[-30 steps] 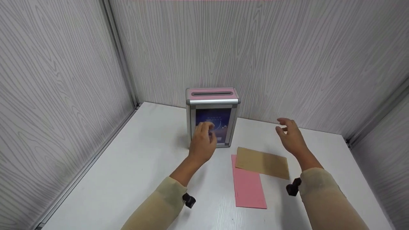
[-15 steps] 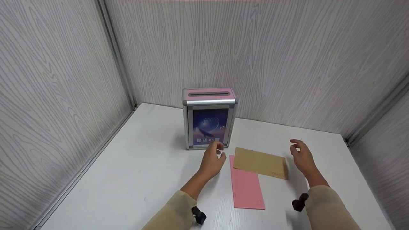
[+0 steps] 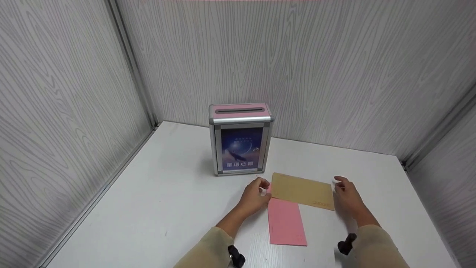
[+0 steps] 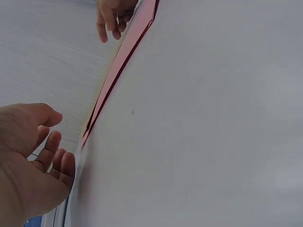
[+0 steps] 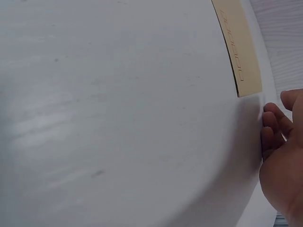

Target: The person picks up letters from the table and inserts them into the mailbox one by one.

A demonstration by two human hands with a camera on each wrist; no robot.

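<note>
A brown envelope (image 3: 303, 190) lies on the white table, overlapping the upper part of a pink envelope (image 3: 286, 223). My left hand (image 3: 254, 197) is at the brown envelope's left end, fingers loosely bent and thumb apart from them. In the left wrist view, the left hand (image 4: 38, 156) shows a gap between thumb and fingers with nothing in it. My right hand (image 3: 349, 195) is just off the brown envelope's right end. The right wrist view shows the right hand (image 5: 284, 142) beside the table, fingers relaxed, near the envelope's printed corner (image 5: 246, 71).
Behind the envelopes stands a silver-framed box (image 3: 241, 141) with a pink top, a slot (image 3: 240, 110) and a dark blue front picture with a small lock. Grey wood-patterned panels (image 3: 297, 67) enclose the white table (image 3: 148, 208) at the back and sides.
Both hands have come down toward the table. The left hand has moved from in front of the box to the brown envelope's left end; the right has lowered beside its right end.
</note>
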